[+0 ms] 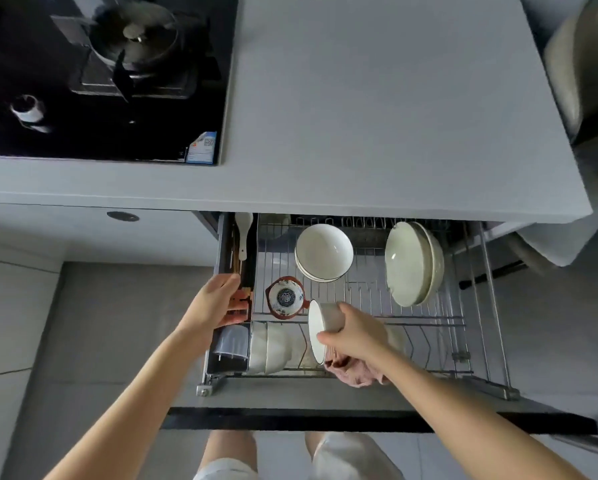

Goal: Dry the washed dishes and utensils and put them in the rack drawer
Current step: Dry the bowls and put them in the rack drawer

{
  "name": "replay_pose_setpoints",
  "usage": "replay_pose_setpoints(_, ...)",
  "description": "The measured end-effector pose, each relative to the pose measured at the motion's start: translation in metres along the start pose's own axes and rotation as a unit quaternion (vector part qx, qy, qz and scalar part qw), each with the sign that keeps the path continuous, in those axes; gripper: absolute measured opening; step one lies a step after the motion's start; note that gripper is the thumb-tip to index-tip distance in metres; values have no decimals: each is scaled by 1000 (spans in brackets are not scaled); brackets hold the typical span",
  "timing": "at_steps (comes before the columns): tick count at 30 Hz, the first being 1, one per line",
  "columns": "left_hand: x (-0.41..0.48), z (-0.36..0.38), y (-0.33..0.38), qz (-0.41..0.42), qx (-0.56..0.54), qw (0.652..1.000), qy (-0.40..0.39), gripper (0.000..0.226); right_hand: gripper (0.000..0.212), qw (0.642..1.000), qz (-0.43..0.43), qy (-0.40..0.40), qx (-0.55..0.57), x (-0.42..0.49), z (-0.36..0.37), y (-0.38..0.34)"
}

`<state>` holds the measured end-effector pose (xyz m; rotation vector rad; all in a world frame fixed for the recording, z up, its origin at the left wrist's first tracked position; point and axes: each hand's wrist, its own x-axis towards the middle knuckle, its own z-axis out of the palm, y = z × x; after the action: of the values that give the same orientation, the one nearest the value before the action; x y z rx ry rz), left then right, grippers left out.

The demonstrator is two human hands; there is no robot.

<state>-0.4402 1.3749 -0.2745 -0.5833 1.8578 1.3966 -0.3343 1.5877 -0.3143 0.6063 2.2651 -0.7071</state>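
The wire rack drawer (477, 306) is pulled out below the counter. My right hand (354, 336) grips a small white bowl (322, 327) with a dark rim, tilted on its side over the rack's front row, and a pink cloth (354, 372) hangs under the same hand. My left hand (218, 303) holds a bundle of reddish chopsticks (240, 301) over the utensil compartment (230, 355) at the drawer's left edge. Stacked white bowls (271, 348) lie on their sides just left of the held bowl.
In the rack stand two white bowls (323, 252), pale green plates (412, 265) and a small patterned bowl (285, 297). A white spoon (244, 233) lies in the utensil slot. The grey counter (377, 116) and black gas hob (100, 74) are above.
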Motion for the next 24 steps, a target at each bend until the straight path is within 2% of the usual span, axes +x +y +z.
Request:
replay_pose_setpoints(7,-8,-38,-39,-35,-61,993,96,23,51,997,43,-52,-29,54,80,-13)
replay_pose_setpoints(13,-3,-60,-58,-62,-79,987,125,17,44,993,83,-70,-40,79,107,-17)
replay_pose_setpoints(19,0,-66,-72,-75,-101,984,130,19,63,991,92,-96,-29,89,128,-27)
replay_pose_setpoints(24,-1,-68,-79,-78,-108,981,143,19,60,990,78,-102,-53,90,126,-29)
